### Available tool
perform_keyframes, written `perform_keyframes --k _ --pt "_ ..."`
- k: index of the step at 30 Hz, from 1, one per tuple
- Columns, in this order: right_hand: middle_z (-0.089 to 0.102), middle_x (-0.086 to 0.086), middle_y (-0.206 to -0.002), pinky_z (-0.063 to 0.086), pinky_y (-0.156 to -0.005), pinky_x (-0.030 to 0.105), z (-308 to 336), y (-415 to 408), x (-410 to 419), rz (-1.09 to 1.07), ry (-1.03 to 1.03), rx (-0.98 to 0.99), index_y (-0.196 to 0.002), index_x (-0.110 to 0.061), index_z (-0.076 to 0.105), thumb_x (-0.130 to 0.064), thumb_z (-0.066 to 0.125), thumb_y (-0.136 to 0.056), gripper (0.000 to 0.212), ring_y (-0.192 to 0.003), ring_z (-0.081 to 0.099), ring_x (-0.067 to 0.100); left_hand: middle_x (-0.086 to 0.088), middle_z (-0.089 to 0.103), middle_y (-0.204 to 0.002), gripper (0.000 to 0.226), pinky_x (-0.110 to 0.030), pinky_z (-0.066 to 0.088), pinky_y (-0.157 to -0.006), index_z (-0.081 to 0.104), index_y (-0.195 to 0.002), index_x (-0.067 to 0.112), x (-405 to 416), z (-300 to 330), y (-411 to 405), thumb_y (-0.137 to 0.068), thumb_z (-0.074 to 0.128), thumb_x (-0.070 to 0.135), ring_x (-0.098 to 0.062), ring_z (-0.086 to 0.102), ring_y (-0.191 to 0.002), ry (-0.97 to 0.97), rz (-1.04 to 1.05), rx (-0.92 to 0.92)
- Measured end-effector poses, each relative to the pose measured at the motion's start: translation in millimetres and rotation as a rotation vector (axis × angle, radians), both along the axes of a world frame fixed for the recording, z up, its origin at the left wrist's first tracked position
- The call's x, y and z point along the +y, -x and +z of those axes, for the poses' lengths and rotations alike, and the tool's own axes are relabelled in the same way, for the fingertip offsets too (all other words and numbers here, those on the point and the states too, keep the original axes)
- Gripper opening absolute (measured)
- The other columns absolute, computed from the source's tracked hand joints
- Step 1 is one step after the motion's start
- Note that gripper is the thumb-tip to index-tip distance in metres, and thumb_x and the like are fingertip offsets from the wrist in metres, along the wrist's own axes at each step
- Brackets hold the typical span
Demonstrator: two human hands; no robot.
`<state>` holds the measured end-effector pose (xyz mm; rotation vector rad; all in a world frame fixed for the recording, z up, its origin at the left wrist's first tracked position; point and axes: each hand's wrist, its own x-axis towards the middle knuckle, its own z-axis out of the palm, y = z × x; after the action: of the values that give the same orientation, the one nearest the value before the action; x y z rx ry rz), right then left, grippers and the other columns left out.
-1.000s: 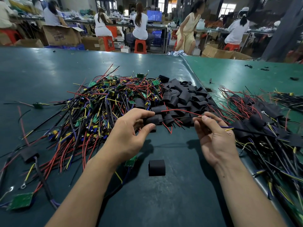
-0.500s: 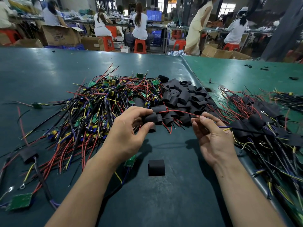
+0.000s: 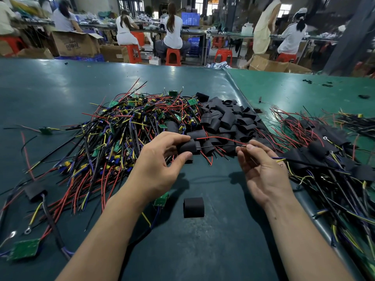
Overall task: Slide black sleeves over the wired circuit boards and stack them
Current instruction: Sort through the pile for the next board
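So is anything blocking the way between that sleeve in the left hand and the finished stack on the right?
Nothing visible does. The left hand grips the black sleeve; only bare table and the right hand, pinching its wires, lie before the sleeved stack.

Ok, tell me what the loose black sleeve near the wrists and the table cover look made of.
Loose black sleeve: probably soft matte plastic or rubber tubing, since it shows no shine and stands as a slightly squashed tube. Table cover: probably a smooth vinyl or rubber mat, dark green with a semi-gloss finish that mirrors the ceiling lights.
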<state>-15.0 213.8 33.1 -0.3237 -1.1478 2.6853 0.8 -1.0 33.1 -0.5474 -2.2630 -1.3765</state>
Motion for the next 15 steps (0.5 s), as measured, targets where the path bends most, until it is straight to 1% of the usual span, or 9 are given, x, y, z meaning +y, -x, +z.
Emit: perform_keyframes --k 3,7,10,13,15 --pt "0.068 0.009 -0.064 0.057 -0.058 0.022 -1.5 0.1 -0.4 0.013 -0.041 0.007 -0.087 -0.005 0.062 0.011 0.057 -0.088 0.017 -0.061 0.070 0.019 0.005 0.063 -0.113 0.030 -0.024 0.051 -0.094 0.066 -0.118 0.013 -0.1 0.4 -0.5 -0.088 0.070 0.009 -0.007 0.063 -0.106 0.008 0.001 0.014" --pt "0.069 0.010 -0.066 0.057 -0.058 0.023 -3.1 -0.6 -3.2 0.057 -0.126 0.016 -0.085 -0.007 0.065 0.009 0.059 -0.088 0.018 -0.064 0.071 0.020 0.006 0.062 -0.113 0.031 -0.028 0.052 -0.095 0.066 -0.119 0.011 -0.4 0.4 -0.6 -0.088 0.071 0.011 -0.007 0.061 -0.107 0.027 0.038 0.017" --pt "0.071 0.011 -0.068 0.057 -0.057 0.023 -2.3 -1.9 -2.7 0.083 -0.153 0.019 -0.086 -0.008 0.066 0.008 0.059 -0.088 0.017 -0.066 0.072 0.021 0.008 0.062 -0.113 0.032 -0.027 0.051 -0.095 0.066 -0.119 0.012 -0.5 2.0 -0.5 -0.087 0.072 0.011 -0.006 0.061 -0.107 0.038 0.062 0.035" --pt "0.071 0.012 -0.069 0.058 -0.057 0.024 -1.0 -4.3 -5.1 0.132 -0.208 0.043 -0.088 -0.007 0.066 0.007 0.058 -0.089 0.016 -0.065 0.072 0.021 0.006 0.065 -0.112 0.031 -0.024 0.050 -0.095 0.068 -0.117 0.011 -1.2 2.5 -1.1 -0.086 0.074 0.012 -0.004 0.061 -0.106 0.128 0.052 0.048" --pt "0.070 0.011 -0.071 0.058 -0.057 0.027 -0.7 -6.6 -8.6 0.187 -0.254 0.067 -0.091 -0.006 0.067 0.000 0.055 -0.094 0.013 -0.066 0.071 0.022 0.005 0.068 -0.111 0.031 -0.024 0.048 -0.097 0.070 -0.115 0.012 -0.1 2.1 -2.0 -0.084 0.076 0.015 -0.006 0.062 -0.107 0.213 0.044 0.061"
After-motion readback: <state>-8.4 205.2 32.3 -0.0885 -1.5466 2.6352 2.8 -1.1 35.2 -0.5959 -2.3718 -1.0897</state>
